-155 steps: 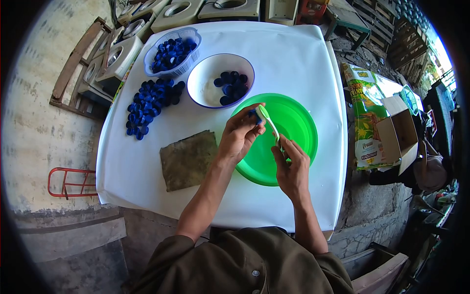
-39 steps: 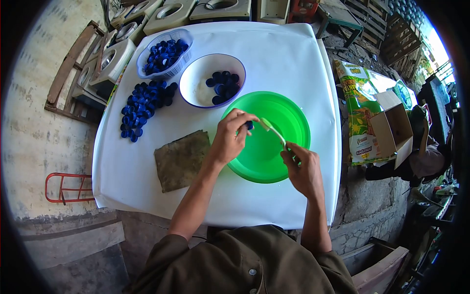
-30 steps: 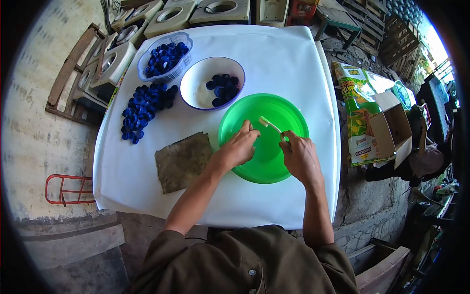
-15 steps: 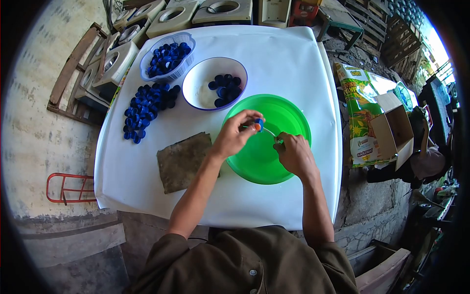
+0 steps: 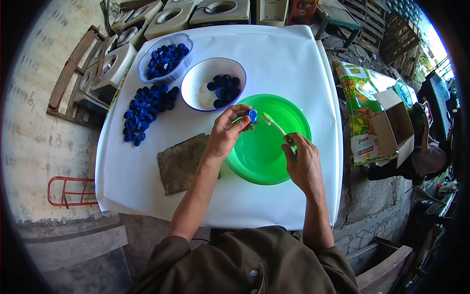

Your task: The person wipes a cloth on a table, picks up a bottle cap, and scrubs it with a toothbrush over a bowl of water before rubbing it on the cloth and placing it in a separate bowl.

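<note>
My left hand (image 5: 226, 133) pinches a blue bottle cap (image 5: 252, 115) above the left side of the green basin (image 5: 293, 115). My right hand (image 5: 302, 161) grips a light green toothbrush (image 5: 273, 124) by its handle, with the bristle head raised just right of the cap and a small gap between them. Both hands hover over the basin on the white table (image 5: 289, 59).
A white bowl (image 5: 198, 81) holds several blue caps. A mesh basket (image 5: 147, 59) of caps and a loose pile of blue caps (image 5: 144, 108) lie at the left. A brown cloth (image 5: 183, 161) lies near the front. A cardboard box (image 5: 396, 130) and printed bag (image 5: 364, 110) sit right of the table.
After dipping toward the basin a second ago, both hands rose. My left hand now holds the cap higher and turned outward, and the toothbrush head has drawn away from it to the right.
</note>
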`<act>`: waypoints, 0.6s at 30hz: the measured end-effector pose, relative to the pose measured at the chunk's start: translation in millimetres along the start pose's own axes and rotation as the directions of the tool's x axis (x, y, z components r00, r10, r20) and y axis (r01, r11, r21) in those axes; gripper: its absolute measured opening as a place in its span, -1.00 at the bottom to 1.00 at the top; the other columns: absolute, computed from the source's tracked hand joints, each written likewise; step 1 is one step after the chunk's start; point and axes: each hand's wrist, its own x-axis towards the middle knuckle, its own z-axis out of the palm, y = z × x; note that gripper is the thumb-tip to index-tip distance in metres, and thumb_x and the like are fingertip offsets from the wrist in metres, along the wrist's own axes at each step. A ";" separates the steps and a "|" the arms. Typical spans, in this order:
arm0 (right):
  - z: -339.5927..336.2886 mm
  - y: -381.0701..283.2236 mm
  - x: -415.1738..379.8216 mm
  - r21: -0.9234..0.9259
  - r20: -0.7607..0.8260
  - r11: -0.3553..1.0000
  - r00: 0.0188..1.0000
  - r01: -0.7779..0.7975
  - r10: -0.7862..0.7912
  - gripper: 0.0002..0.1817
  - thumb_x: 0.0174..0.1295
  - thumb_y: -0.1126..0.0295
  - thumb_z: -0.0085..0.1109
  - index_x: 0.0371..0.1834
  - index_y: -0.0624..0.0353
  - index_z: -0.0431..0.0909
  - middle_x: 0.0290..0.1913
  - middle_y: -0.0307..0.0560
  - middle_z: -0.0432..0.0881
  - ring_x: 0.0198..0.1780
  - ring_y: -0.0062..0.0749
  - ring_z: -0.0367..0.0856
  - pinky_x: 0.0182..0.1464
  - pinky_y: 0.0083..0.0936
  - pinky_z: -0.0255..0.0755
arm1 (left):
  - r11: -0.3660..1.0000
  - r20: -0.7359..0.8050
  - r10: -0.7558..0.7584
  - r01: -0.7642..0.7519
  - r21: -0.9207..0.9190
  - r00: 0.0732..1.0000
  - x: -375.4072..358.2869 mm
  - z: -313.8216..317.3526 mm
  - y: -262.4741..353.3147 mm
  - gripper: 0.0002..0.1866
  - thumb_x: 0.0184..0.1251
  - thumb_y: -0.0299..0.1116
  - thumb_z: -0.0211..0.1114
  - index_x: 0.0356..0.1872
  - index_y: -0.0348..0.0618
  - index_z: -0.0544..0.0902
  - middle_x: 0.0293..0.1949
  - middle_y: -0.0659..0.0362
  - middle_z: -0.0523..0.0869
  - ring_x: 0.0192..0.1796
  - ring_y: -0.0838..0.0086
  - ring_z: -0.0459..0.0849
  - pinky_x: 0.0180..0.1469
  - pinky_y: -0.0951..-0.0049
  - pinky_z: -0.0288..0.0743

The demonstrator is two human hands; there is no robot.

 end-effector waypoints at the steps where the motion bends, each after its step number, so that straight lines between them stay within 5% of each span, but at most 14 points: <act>1: -1.2 -3.0 -0.4 0.033 -0.021 0.999 1.000 0.000 0.001 -0.84 0.30 0.54 0.25 -0.11 0.35 0.54 -0.26 0.21 0.70 -0.27 0.16 0.69 -0.20 -0.09 0.51 | 1.000 -0.022 -0.020 0.020 0.007 1.000 -0.1 -0.1 -1.4 -0.68 0.52 -0.40 0.28 0.20 -0.21 0.52 0.10 0.15 0.70 0.07 0.52 0.67 0.08 0.38 0.57; 6: 11.1 -4.3 -5.0 0.221 -0.010 0.973 0.997 -0.073 0.077 -0.84 0.33 0.53 0.28 -0.13 0.35 0.52 -0.33 0.19 0.69 -0.44 0.04 0.69 -0.37 -0.20 0.49 | 0.999 -0.092 -0.029 0.032 0.036 0.995 -1.2 8.0 -8.2 -0.70 0.50 -0.44 0.29 0.18 -0.17 0.54 0.00 0.27 0.69 0.01 0.62 0.66 0.12 0.38 0.59; 13: 19.0 -10.5 -10.9 0.226 -0.049 0.974 0.998 -0.017 0.029 -0.79 0.33 0.53 0.27 -0.04 0.38 0.56 -0.27 0.20 0.70 -0.42 0.02 0.68 -0.35 -0.24 0.52 | 0.979 -0.092 0.065 -0.081 -0.185 0.994 -1.8 15.1 -13.9 -0.70 0.47 -0.58 0.25 0.17 -0.19 0.54 0.05 0.23 0.67 0.05 0.58 0.67 0.20 0.34 0.60; 18: 16.0 -10.5 -8.6 0.174 -0.076 0.984 0.996 -0.041 0.055 -0.75 0.31 0.53 0.28 0.00 0.41 0.57 -0.24 0.19 0.71 -0.37 0.01 0.71 -0.32 -0.26 0.53 | 0.992 -0.058 0.059 -0.065 -0.105 0.997 -4.8 18.2 -13.5 -0.66 0.45 -0.61 0.25 0.20 -0.21 0.51 0.07 0.18 0.66 0.03 0.56 0.68 0.23 0.30 0.60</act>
